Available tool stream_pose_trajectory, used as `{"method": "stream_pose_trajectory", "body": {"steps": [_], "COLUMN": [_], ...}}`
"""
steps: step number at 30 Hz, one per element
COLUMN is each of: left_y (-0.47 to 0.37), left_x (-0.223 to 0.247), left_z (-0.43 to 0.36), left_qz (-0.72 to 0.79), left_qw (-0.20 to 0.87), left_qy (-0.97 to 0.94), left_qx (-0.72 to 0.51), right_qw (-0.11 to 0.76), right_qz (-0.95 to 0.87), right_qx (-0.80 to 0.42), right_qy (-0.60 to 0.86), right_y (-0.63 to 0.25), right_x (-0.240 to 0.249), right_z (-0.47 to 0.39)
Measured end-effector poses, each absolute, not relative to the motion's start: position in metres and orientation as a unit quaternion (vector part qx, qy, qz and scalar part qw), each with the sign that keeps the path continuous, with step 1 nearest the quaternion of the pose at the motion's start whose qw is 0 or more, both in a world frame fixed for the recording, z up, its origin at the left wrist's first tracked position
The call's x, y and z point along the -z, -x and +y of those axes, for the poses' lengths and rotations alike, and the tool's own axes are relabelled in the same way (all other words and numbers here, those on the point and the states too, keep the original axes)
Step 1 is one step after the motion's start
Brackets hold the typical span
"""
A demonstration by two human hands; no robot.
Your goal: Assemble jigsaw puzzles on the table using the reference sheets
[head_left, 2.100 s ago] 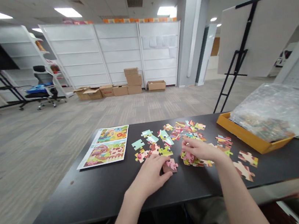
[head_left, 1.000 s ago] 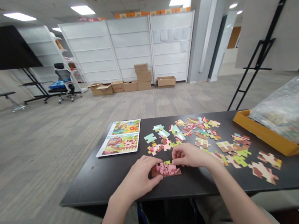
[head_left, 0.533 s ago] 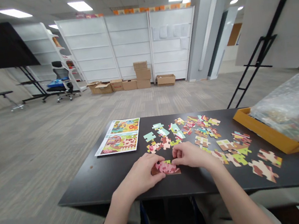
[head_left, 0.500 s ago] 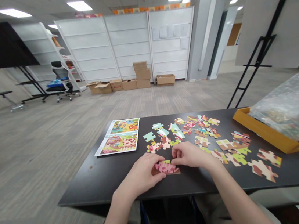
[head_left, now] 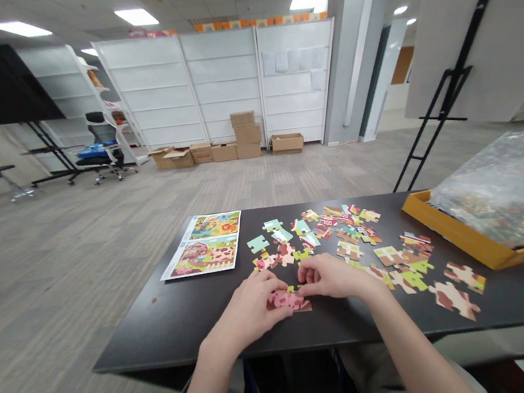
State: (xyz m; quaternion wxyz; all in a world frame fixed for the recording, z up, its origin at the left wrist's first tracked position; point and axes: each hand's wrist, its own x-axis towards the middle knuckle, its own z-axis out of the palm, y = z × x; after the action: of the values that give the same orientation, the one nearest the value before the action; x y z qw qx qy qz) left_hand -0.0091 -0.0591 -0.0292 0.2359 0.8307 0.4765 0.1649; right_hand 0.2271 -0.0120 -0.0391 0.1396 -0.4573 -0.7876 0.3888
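Pink spotted puzzle pieces [head_left: 284, 300], joined into a small section with a green top edge, lie flat near the table's front. My left hand [head_left: 252, 305] grips this section from the left, fingers along its top and thumb along its bottom. At the upper right edge, the curled fingers of my right hand [head_left: 329, 276] pinch a puzzle piece, which they mostly hide. Just beyond my hands lie a pink and cream piece [head_left: 265, 262], a brown-spotted piece [head_left: 286, 254] and pale blue pieces [head_left: 257, 244].
A printed picture sheet [head_left: 204, 255] lies on the black table [head_left: 159, 331] at left. Several loose puzzle pieces [head_left: 400, 261] spread across the right side. A yellow box [head_left: 472, 235] with a plastic bag [head_left: 509, 188] stands at far right. Beyond is a whiteboard stand [head_left: 443, 96].
The view has shifted slightly. My right fingers have moved a little closer to the pink section's top edge; my left hand keeps its grip.
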Motion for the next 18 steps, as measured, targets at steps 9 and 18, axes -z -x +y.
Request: {"method": "stream_pose_trajectory", "body": {"steps": [9, 18], "left_y": [0.014, 0.024], "left_x": [0.028, 0.037], "left_z": [-0.063, -0.039], "left_qz": [0.467, 0.529], "left_qw": [0.265, 0.156], "left_qy": [-0.825, -0.796], "left_qx": [-0.174, -0.250], "right_qw": [0.130, 0.130], "right_qz": [-0.784, -0.788], "right_qx": [-0.393, -0.392], "right_qy": [0.462, 0.457], "right_y": [-0.225, -0.227], "right_x": [0.034, 0.039], "right_z": [-0.014, -0.012]}}
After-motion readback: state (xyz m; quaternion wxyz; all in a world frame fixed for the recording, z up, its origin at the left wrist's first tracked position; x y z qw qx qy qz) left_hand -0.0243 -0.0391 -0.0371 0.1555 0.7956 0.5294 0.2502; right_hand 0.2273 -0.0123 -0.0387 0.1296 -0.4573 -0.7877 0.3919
